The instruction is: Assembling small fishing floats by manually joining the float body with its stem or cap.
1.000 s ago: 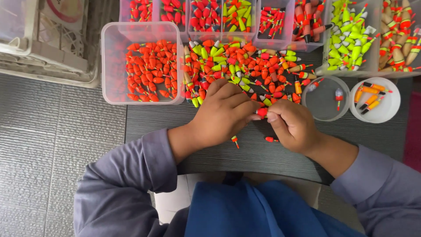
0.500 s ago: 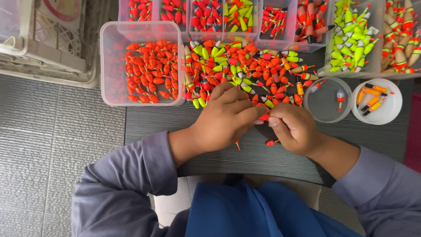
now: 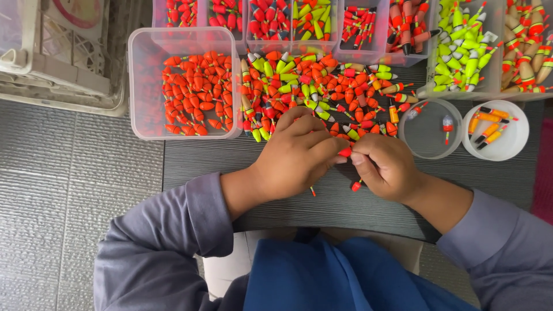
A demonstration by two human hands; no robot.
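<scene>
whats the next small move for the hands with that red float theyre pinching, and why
Probably carry the small red float, pinched between left hand and right hand, to the rectangular tub of orange-red floats. The loose mixed pile sits just beyond the hands, and the containers around it each hold one kind. Which container matches is hard to tell.

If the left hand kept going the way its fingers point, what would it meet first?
The left hand points right, fingertips pinching a small red float. Straight on, it would meet the right hand, whose fingertips sit at that same float. Whether the two hands already touch is unclear.
</scene>
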